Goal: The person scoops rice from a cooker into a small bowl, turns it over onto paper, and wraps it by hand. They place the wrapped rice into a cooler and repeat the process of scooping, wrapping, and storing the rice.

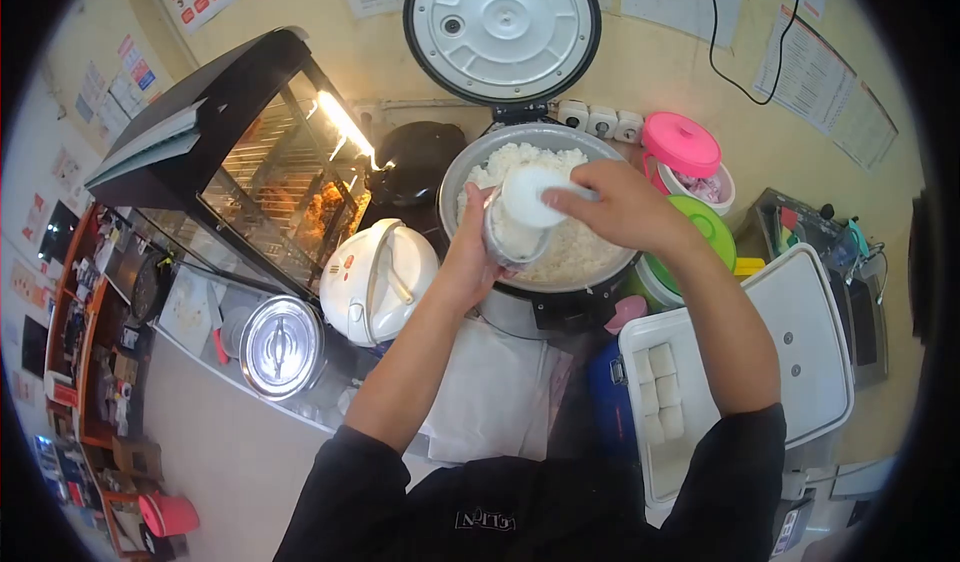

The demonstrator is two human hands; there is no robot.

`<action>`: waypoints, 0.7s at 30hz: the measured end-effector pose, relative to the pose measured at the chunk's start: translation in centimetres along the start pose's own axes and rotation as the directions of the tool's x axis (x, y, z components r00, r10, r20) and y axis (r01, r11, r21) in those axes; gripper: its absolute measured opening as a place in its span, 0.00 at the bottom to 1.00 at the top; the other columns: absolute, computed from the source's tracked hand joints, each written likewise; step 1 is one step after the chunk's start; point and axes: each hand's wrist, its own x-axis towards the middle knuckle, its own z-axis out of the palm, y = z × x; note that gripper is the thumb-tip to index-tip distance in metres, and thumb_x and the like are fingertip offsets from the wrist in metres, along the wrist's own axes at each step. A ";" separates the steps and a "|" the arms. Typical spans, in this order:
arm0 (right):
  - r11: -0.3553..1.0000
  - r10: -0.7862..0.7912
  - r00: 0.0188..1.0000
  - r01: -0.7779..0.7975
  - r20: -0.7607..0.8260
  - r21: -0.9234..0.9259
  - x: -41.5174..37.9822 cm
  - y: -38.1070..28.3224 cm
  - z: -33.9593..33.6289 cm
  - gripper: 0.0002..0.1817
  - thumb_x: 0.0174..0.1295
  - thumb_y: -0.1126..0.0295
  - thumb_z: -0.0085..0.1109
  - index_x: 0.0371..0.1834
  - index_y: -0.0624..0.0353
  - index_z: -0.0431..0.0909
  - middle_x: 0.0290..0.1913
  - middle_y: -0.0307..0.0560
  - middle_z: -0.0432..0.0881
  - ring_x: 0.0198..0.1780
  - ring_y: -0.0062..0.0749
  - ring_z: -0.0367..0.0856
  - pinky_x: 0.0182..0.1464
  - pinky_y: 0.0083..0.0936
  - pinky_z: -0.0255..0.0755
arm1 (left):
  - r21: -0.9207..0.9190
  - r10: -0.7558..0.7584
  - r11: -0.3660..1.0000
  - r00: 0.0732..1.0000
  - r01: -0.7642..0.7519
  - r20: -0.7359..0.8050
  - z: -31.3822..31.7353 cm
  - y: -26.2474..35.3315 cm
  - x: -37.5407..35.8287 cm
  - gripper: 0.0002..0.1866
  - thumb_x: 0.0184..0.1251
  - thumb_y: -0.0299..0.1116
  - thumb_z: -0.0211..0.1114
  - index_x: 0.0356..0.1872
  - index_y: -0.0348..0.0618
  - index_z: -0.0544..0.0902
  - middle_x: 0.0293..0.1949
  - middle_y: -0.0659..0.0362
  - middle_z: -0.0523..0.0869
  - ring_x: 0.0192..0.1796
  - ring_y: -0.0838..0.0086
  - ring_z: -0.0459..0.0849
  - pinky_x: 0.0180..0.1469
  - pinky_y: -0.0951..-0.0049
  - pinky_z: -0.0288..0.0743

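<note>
My left hand is wrapped round a small shiny cup with white rice in it, holding it tilted over the near left rim of the cooker. In my right hand is a white rice paddle, gripped by its handle. Its flat blade lies over the cup's mouth and covers part of the rice there. Below both hands, the big round rice cooker stands with its lid raised, and plenty of cooked rice fills its pot.
Left are a white rice cooker, a lidded steel pot and a lit food warmer. Pink-lidded and green-lidded tubs stand right. An uncovered cooler box nearer me holds several wrapped white blocks.
</note>
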 end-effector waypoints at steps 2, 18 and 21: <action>0.997 0.061 0.997 -0.058 0.054 -0.043 0.8 0.0 2.4 0.30 0.70 0.43 0.57 0.33 0.64 0.85 0.38 0.67 0.85 0.45 0.61 0.85 0.50 0.50 0.75 | -0.037 0.049 0.998 0.998 -0.051 -0.041 0.3 -0.4 -0.6 0.41 0.75 0.76 0.33 0.67 0.57 0.76 0.54 0.64 0.87 0.52 0.75 0.86 0.38 0.72 0.76; -0.549 0.223 0.930 -0.127 0.291 0.826 -6.5 -8.8 19.4 0.32 0.78 0.42 0.41 0.69 0.54 0.76 0.68 0.51 0.79 0.69 0.43 0.77 0.70 0.40 0.69 | 0.910 0.744 0.409 0.602 -0.070 -0.289 -2.5 -9.2 -13.3 0.35 0.86 0.57 0.31 0.69 0.40 0.75 0.62 0.46 0.77 0.65 0.54 0.71 0.70 0.52 0.56; -0.676 0.005 0.927 -0.273 0.375 0.685 -10.2 -7.4 22.8 0.34 0.76 0.37 0.39 0.65 0.53 0.78 0.61 0.47 0.84 0.62 0.44 0.82 0.69 0.46 0.72 | 0.892 0.584 0.430 0.796 -0.137 -0.159 -5.6 -10.0 -18.3 0.24 0.84 0.45 0.43 0.67 0.41 0.77 0.66 0.45 0.72 0.65 0.49 0.69 0.71 0.48 0.54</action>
